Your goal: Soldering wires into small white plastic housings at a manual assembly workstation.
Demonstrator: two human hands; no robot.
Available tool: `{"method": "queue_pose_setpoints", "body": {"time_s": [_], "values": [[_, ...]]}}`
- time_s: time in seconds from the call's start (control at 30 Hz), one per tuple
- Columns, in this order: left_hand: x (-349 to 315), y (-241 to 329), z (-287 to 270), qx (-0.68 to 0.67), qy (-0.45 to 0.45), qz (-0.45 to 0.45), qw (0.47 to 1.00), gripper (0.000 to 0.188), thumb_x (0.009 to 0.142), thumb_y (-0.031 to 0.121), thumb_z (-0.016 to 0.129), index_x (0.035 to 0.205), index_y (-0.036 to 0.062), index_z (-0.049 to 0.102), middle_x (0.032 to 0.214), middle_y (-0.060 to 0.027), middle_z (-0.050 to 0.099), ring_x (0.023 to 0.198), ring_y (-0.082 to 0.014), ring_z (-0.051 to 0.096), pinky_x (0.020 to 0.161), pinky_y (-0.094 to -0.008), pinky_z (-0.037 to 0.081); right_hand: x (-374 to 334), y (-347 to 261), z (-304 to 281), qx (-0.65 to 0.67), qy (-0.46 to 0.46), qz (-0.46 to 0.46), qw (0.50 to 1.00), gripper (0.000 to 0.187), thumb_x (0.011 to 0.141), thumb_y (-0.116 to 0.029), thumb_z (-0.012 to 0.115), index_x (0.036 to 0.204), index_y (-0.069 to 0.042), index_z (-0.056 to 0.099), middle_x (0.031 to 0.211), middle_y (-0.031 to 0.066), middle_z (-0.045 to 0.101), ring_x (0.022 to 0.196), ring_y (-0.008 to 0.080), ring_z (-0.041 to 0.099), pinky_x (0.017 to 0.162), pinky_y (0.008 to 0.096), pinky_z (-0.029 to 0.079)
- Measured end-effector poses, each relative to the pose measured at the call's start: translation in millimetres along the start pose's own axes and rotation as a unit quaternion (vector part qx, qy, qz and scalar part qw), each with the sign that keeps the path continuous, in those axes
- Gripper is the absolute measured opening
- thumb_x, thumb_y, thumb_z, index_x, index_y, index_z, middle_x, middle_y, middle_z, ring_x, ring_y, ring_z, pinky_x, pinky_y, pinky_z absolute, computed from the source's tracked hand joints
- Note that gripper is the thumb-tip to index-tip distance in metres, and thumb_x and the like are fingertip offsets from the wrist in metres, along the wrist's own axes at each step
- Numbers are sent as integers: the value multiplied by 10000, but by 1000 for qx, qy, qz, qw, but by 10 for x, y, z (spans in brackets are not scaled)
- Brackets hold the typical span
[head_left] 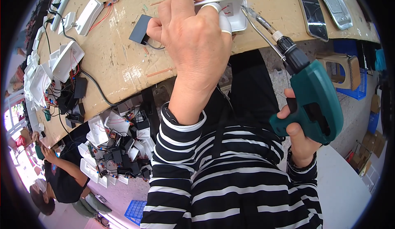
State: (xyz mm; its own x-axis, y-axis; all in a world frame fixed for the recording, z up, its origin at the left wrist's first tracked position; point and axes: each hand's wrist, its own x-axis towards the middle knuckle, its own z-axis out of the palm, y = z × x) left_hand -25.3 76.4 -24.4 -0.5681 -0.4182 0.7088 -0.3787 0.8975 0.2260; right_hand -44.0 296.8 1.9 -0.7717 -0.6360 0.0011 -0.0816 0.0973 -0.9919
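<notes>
Along the near edge of the table [127, 79], I see the left hand [195, 35] gripping a white housing [238, 22], probably for steadiness; the right hand [303, 142] grips a soldering gun [316, 81].

Worn by operator: close-fitting long-sleeved top [238, 188], knit-looking, black with white horizontal stripes; the stripes bend across the torso and vary in width. Left sleeve [175, 159] ringed by the same banding, closing in a black cuff [181, 127] with a narrow white edge. Right sleeve [304, 188] matches in colour; its cuff [302, 166] appears mostly black, finer trim too small to resolve. Trousers [253, 76]: plain black, no pattern discernible. Left hand [197, 35]: smooth white coverings [224, 23] on two digits, resembling finger cots, material uncertain. Right hand [302, 142]: visible digits bare.
</notes>
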Motion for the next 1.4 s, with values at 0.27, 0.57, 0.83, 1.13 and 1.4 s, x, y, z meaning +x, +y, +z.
{"method": "queue_pose_setpoints", "body": {"time_s": [0.27,0.57,0.83,1.13,1.4], "values": [[-20,-102,-41,5,-23,-28,999,117,612,119,652,711,57,657,928,-10,564,878,-205,482,771,-351,251,65,26,-11,36,33,-67,997,731,743,-308,680,1249,66,308,1063,240,529,727,165,596,590,246,504],[-6,-408,-428,-70,-182,53,979,764,585,253,723,1247,74,385,1235,-215,377,1095,-394,393,918,-451,320,119,71,-235,137,42,-78,987,728,797,-356,605,1290,36,239,1160,264,455,744,173,566,595,249,493],[-62,-530,-229,-186,-116,75,973,543,637,117,655,1142,61,465,953,-167,466,787,-318,524,662,-376,439,120,189,-400,191,10,-108,975,623,862,-261,531,1319,9,206,1217,245,410,780,155,538,662,251,461],[385,-1268,-1217,-141,189,1,972,485,668,138,699,1089,16,491,945,-150,515,771,-272,517,670,-356,439,218,155,-361,190,-4,-122,974,577,875,-228,509,1316,1,215,1211,258,413,770,148,545,649,241,469],[181,-2422,-1880,316,140,-171,923,484,647,268,695,990,-35,537,899,-169,548,850,-343,529,755,-419,403,283,183,-307,199,-13,-115,973,561,871,-226,516,1311,-13,239,1198,250,432,767,144,545,644,239,467]]}}
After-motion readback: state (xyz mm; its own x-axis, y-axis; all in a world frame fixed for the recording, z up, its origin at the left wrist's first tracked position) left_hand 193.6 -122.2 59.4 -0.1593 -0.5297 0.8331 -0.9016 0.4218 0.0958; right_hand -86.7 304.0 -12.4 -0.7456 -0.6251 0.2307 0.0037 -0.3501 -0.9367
